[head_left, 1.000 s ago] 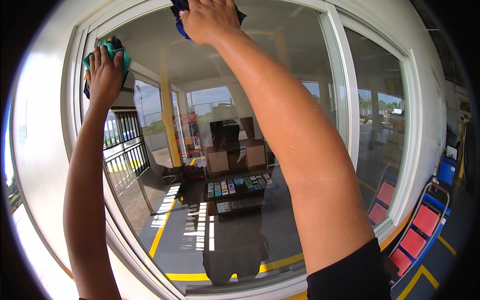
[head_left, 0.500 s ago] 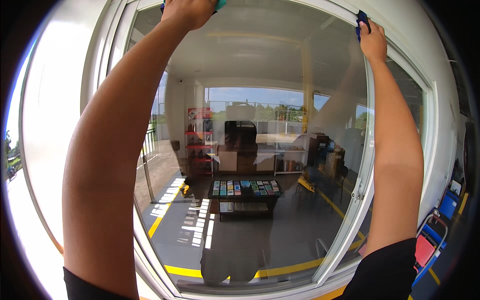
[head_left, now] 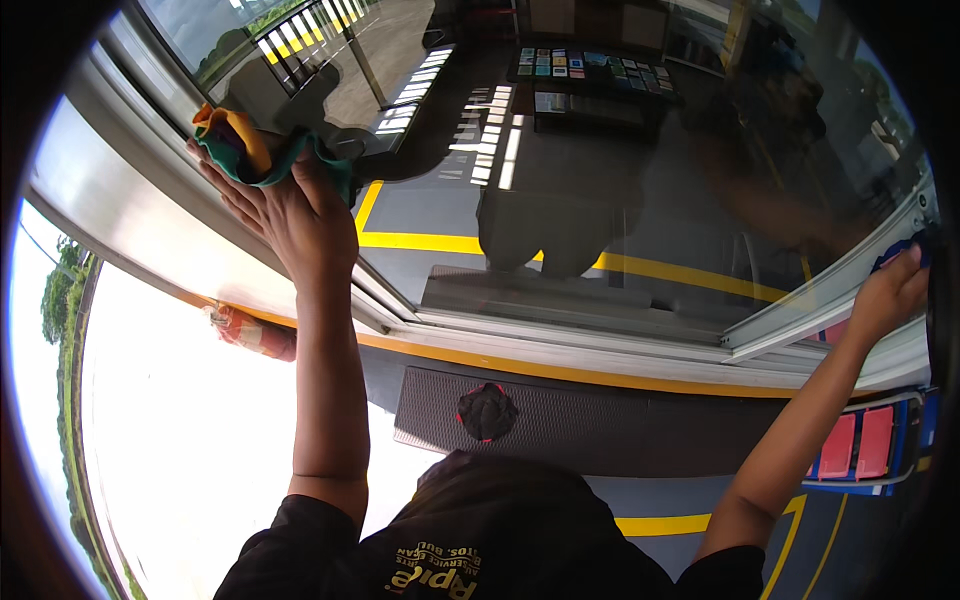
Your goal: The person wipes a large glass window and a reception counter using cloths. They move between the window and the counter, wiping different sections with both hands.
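Observation:
My left hand [head_left: 305, 225] holds a green cloth with orange and purple parts [head_left: 248, 160], pressed to the left side of the window's frame and glass. Its fingers stretch along the bunched cloth, with the thumb over it. At the right, my right hand [head_left: 890, 297] is closed on a dark blue cloth [head_left: 905, 248] against the white upright window frame [head_left: 800, 300]. Most of that cloth is hidden behind the fingers. Between my hands spreads the large glass pane [head_left: 640, 215], showing a room mixed with reflections.
Below the sill lies a dark ribbed mat [head_left: 600, 425] with a black, red-edged cap-like item [head_left: 487, 412] on it. A reddish bottle-like object [head_left: 255, 332] lies by the wall at left. Red and blue folding steps or a cart [head_left: 855, 443] stand at lower right. Behind the glass is a low table [head_left: 600, 95] with small cards.
My view has tilted downward. Both hands have come down from the top of the window to lower on its left and right sides, each still with its cloth.

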